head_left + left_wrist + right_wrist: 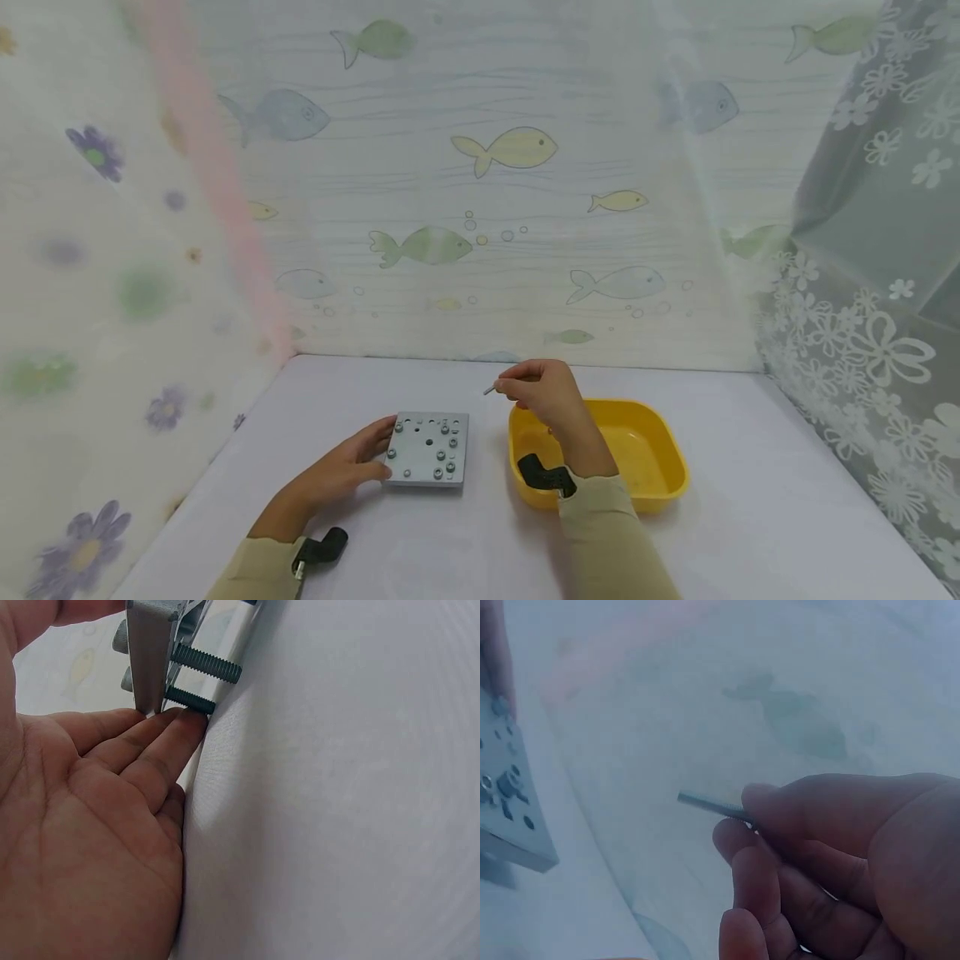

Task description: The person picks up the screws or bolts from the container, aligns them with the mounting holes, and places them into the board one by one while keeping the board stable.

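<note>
Fingers of the left hand (341, 473) lie straight against the plate (428, 450); right hand (547, 392) pinches a screw (490, 389).

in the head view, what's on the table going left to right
left hand → grey metal plate with bolts → right hand pinching a thin metal pin → yellow tray

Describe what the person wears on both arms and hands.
Both hands are bare: no gloves or rings show on the left hand or the right hand. Each arm has a long beige sleeve ending at the wrist. A black camera mount sits at each cuff, strapped on.
</note>
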A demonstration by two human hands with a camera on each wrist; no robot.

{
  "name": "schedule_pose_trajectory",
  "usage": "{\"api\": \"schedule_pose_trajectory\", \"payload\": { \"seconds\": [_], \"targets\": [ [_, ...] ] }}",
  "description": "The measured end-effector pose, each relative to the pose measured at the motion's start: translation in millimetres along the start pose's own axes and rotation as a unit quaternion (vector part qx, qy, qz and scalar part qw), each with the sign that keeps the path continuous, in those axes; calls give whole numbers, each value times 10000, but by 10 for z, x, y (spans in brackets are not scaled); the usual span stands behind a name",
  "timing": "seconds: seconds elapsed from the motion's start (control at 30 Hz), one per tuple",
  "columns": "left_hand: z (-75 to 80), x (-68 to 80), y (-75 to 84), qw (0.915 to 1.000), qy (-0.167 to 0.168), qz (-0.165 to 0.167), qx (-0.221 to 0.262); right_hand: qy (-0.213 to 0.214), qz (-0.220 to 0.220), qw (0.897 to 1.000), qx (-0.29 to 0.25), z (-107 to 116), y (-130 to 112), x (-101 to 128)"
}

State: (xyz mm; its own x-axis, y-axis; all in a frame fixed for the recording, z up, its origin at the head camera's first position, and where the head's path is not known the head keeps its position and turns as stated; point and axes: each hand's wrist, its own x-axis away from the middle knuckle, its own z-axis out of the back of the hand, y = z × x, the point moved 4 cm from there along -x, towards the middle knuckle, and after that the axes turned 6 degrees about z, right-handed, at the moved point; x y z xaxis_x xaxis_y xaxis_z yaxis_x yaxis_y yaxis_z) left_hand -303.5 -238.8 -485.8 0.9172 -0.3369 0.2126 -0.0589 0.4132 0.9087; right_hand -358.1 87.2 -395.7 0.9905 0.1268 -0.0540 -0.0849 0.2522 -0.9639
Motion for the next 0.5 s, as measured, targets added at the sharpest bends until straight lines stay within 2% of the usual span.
{"api": "schedule_pose_trajectory", "payload": {
  "seconds": [0.17, 0.5],
  "targets": [
    [5, 5, -1, 10000, -5, 36, -11, -120, 79, 9996, 251, -164, -5, 5],
    [-1, 0, 10, 10000, 9, 32, 22, -150, 124, 9977, 646, -341, -24, 32]
  ]
}}
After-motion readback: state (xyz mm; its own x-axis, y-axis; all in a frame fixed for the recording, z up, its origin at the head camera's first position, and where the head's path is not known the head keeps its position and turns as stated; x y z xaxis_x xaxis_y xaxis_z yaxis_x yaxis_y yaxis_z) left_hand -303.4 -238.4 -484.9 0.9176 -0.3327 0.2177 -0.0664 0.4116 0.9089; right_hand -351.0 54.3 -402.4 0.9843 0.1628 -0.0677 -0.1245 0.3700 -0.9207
